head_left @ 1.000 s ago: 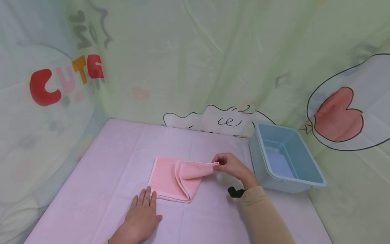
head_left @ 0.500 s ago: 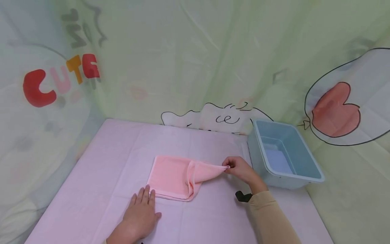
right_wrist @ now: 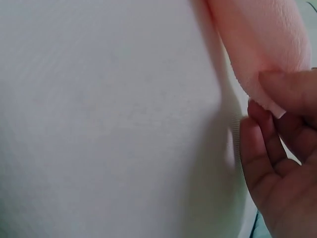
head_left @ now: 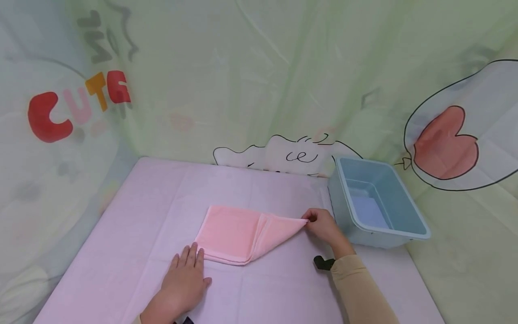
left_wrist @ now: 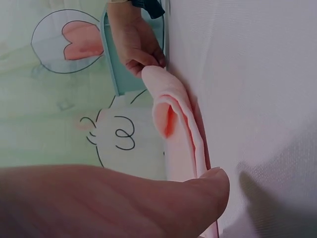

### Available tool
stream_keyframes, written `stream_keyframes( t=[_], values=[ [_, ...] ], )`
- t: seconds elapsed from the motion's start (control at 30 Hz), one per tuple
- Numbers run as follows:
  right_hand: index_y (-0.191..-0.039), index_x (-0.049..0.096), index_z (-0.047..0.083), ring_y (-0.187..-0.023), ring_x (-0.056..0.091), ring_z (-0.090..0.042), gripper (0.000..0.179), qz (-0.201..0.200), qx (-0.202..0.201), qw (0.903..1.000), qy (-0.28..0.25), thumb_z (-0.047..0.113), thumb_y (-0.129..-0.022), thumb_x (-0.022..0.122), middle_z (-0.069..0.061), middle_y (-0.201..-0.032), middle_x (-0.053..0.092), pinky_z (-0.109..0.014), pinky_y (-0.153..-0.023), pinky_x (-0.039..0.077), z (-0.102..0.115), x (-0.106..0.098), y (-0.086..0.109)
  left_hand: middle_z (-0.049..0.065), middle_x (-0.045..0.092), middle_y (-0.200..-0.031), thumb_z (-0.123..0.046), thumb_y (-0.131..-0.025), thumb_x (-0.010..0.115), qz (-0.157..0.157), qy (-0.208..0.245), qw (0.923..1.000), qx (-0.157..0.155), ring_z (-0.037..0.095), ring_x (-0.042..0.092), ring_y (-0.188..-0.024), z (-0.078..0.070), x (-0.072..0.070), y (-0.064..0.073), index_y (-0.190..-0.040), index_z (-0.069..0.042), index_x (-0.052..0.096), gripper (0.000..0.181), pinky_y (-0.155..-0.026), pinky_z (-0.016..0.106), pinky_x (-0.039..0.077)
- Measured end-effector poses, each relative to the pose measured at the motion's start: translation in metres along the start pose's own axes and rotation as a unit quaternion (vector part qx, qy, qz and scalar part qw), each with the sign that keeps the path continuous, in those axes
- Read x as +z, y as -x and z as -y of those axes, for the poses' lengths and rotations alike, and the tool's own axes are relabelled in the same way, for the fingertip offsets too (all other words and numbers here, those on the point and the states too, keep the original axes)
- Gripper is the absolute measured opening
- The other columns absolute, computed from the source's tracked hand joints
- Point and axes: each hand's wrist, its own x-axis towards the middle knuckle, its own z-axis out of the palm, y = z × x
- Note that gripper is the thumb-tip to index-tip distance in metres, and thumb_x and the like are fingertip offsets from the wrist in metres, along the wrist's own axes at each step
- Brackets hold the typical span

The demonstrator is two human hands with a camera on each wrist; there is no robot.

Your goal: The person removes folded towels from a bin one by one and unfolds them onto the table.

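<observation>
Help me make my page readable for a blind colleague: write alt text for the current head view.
A person's right hand pinches a corner of a partly folded pink cloth, while the left hand touches its near left corner. A blue bin stands at the right of the pale lilac table, before a pale green printed curtain.

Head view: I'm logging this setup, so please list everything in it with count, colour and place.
table: 1, pale lilac, lower part of the view
cloth: 1, pink, mid-table
bin: 1, light blue, back right of table
backdrop: count unclear, mostly pale green with printed drawings, behind and beside table
wrist pieces: 2, black, one by each wrist
sleeves: 2, tan, on the forearms
left hand: 1, bare, fingertips on cloth's near left corner
right hand: 1, bare, pinching cloth's right tip
</observation>
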Motion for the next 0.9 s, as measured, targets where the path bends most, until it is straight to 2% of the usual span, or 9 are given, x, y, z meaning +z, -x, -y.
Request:
stream_keyframes(
  t=[0.27,0.4,0.57,0.73,0.9],
  values=[
    [-0.090,0.077,0.010,-0.090,0.059,-0.025,0.015,-0.030,0.024,0.9991,0.018,-0.003,-0.089,0.070,-0.008,-0.091,0.071,-0.030,-0.074,0.048,-0.003,0.005,0.000,0.036,0.022,-0.174,-0.038,-0.104,0.069,-0.004,0.006,1.0000,0.006,0.056,0.022,-0.162,0.001,-0.001,0.001,-0.160,0.012,0.038,0.081,-0.128,0.075,0.021],
    [-0.095,0.077,0.010,-0.091,0.061,-0.025,0.018,-0.009,0.019,0.9988,0.044,-0.004,-0.089,0.067,-0.008,-0.094,0.071,-0.032,-0.076,0.051,-0.001,0.003,0.002,0.036,0.022,-0.173,-0.037,-0.104,0.069,-0.007,0.012,0.9999,0.007,0.056,0.022,-0.162,0.000,-0.004,0.003,-0.160,0.012,0.038,0.081,-0.128,0.074,0.021],
    [-0.112,0.075,0.006,-0.101,0.064,-0.027,0.034,0.030,0.017,0.9984,0.044,-0.008,-0.086,0.059,-0.011,-0.110,0.074,-0.039,-0.086,0.056,0.009,-0.004,0.005,0.036,0.022,-0.173,-0.038,-0.104,0.069,-0.005,0.014,0.9999,0.006,0.056,0.022,-0.162,0.000,-0.005,0.005,-0.160,0.012,0.037,0.081,-0.128,0.074,0.021],
    [-0.123,0.073,0.005,-0.112,0.064,-0.030,0.032,0.030,0.015,0.9992,0.020,0.002,-0.097,0.057,-0.014,-0.125,0.073,-0.039,-0.090,0.057,0.025,-0.009,0.005,0.036,0.021,-0.174,-0.040,-0.104,0.070,-0.003,0.016,0.9999,0.002,0.056,0.021,-0.162,0.000,-0.004,0.003,-0.161,0.011,0.037,0.083,-0.129,0.073,0.020],
    [-0.131,0.071,0.007,-0.120,0.064,-0.029,0.029,0.048,0.007,0.9987,-0.018,0.017,-0.106,0.062,-0.011,-0.131,0.073,-0.043,-0.099,0.058,0.041,-0.009,0.001,0.036,0.019,-0.174,-0.044,-0.103,0.070,-0.015,0.022,0.9996,0.004,0.056,0.019,-0.163,-0.002,0.000,0.001,-0.163,0.009,0.034,0.088,-0.128,0.075,0.020]
  ],
)
